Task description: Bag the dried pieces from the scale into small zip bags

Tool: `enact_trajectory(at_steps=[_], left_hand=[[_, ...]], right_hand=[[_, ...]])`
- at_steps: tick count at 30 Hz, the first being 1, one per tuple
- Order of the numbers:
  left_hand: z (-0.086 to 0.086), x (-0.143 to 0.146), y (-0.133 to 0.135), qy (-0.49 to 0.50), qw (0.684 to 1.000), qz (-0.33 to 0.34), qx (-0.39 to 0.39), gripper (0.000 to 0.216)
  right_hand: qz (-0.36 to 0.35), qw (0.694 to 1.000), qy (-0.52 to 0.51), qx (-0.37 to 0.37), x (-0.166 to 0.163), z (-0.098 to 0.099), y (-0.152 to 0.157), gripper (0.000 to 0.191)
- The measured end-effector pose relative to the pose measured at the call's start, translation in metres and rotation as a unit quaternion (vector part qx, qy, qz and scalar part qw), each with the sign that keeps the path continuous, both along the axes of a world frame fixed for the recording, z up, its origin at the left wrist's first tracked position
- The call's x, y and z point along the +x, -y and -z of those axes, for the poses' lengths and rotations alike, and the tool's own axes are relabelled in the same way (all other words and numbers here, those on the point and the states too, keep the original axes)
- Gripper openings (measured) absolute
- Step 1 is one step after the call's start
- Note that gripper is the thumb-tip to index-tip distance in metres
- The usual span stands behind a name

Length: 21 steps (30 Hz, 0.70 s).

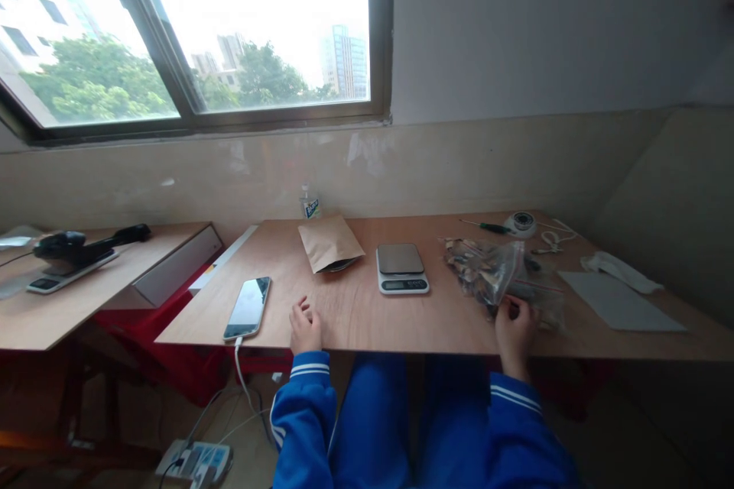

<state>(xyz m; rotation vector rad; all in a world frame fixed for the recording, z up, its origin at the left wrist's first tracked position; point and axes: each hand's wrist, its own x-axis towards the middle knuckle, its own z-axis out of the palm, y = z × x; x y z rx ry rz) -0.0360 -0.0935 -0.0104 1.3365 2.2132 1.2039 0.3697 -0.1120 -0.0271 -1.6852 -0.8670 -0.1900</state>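
My left hand [306, 326] rests at the table's front edge with its fingers loosely curled and apart, holding nothing. To its left lies a smartphone [248, 308] with a white cable plugged in. My right hand [514, 327] is closed at the near edge of a clear plastic zip bag [485, 269], thumb and fingers bent together on the plastic. Inside the bag are many small brown and dark pieces, too small to name. Between my hands, farther back, a white kitchen scale [401, 269] stands with nothing on its plate. A brown paper pouch [329, 244] lies behind my left hand.
A clear bottle [310, 202] stands near the wall. At the back right are a screwdriver [494, 228], a white dome camera [521, 224] and its cable. A white sheet [622, 301] and a crumpled tissue [620, 272] lie right. A power strip [198, 462] sits on the floor.
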Motion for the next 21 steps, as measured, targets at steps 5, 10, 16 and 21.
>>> enact_trajectory(at_steps=[5, 10, 16, 21], left_hand=[[-0.013, 0.024, -0.047, -0.091, 0.993, 0.039, 0.058, 0.066], [-0.033, 0.027, -0.096, -0.152, 0.983, 0.098, 0.031, 0.070], [-0.028, 0.005, -0.114, -0.154, 0.979, 0.128, 0.038, 0.037], [-0.073, 0.009, -0.103, -0.203, 0.952, 0.160, 0.162, 0.024]], right_hand=[[-0.001, 1.000, 0.002, -0.003, -0.001, 0.000, -0.003, 0.029], [-0.023, 0.999, -0.042, -0.012, 0.013, 0.006, -0.005, 0.033], [-0.046, 0.998, -0.046, -0.016, 0.021, 0.010, -0.003, 0.036], [-0.021, 1.000, -0.003, -0.022, 0.012, 0.005, 0.000, 0.038]])
